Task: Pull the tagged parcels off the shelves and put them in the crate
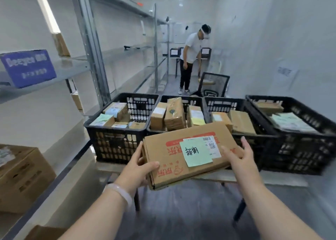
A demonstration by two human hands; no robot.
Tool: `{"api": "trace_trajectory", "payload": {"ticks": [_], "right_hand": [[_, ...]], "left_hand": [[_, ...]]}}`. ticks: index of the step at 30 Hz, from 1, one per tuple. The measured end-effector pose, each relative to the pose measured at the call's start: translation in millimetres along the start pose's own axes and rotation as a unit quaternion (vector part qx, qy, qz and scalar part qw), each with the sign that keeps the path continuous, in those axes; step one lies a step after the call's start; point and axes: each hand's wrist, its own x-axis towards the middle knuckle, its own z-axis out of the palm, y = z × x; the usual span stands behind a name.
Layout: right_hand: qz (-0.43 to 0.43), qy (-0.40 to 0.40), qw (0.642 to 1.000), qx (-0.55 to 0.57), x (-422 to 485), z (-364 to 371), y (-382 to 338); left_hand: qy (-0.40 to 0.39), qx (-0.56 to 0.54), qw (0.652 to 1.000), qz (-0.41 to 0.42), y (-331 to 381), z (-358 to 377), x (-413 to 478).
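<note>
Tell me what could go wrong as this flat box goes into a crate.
1. The nearest crates are already packed with boxes, so the flat parcel may only perch on top and slide off.
2. The left hand and right hand hold it just at its ends, tilted; it might slip.

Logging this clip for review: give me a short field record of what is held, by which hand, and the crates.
held item: flat cardboard parcel, in the air
tag: green handwritten note beside a white shipping label
left hand: grips the parcel's left end
right hand: grips its right end
containers: four black crates in a row, each holding parcels
background: another person at the far end
</note>
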Motion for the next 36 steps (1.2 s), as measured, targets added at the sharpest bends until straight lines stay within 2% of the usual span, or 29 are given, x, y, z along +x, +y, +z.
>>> {"api": "trace_trajectory", "payload": {"ticks": [3,5,9,14,18,22,29,33,36], "right_hand": [[-0.052,0.043,0.996,-0.05,-12,-52,-5],[-0.069,0.121,0.987,-0.079,-30,-80,-10],[-0.072,0.272,0.947,-0.158,-89,-135,-18],[-0.04,0.398,0.888,-0.226,-196,-193,-24],[-0.008,0.476,0.843,-0.25,-286,-220,-27],[0.018,0.556,0.789,-0.262,-379,-246,-35],[0.067,0.632,0.721,-0.274,-505,-301,-49],[0.087,0.647,0.707,-0.273,-551,-337,-48],[0.105,0.636,0.711,-0.28,-573,-369,-45]], "left_hand": [[-0.05,0.014,0.998,0.025,9,46,19],[-0.09,0.017,0.994,0.061,15,82,24],[-0.194,0.064,0.971,0.128,22,156,13],[-0.375,0.159,0.895,0.18,13,227,-32],[-0.477,0.155,0.841,0.201,4,275,-89],[-0.57,0.121,0.792,0.184,-8,318,-161],[-0.672,0.098,0.714,0.168,-20,395,-281],[-0.688,0.129,0.696,0.16,-31,434,-333],[-0.694,0.143,0.689,0.154,-43,463,-356]]}}
